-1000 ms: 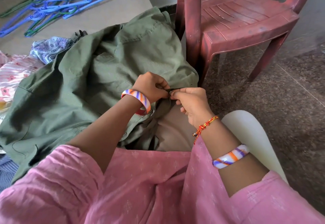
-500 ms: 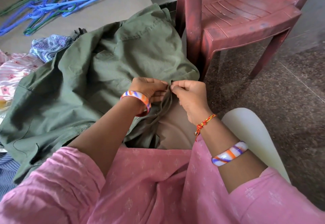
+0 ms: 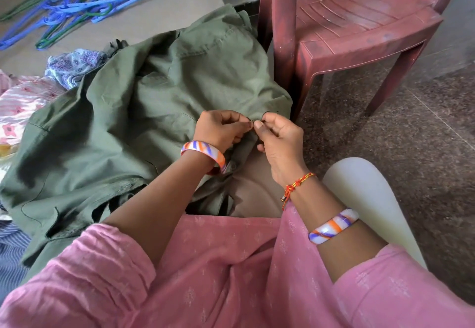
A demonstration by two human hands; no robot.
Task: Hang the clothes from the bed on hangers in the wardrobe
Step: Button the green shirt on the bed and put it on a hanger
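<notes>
Hands meet at the near edge of the olive-green garment point(image 3: 133, 127), which lies spread across the bed point(image 3: 159, 16) and drapes over the bed's corner toward the person. Left hand point(image 3: 221, 131) pinches a fold of the green cloth between thumb and curled fingers. Right hand point(image 3: 279, 138) pinches the same edge just beside it, the fingertips of the two hands almost touching. Whether a button or fastener sits between them cannot be told.

Blue and green hangers point(image 3: 84, 3) lie in a loose pile on the bare bed surface, well apart from the hands. Other clothes lie at the left of the green garment: a blue-patterned piece point(image 3: 74, 64) and a pink striped floral piece point(image 3: 23, 104). A red plastic chair point(image 3: 354, 24) stands on the floor beside the bed corner.
</notes>
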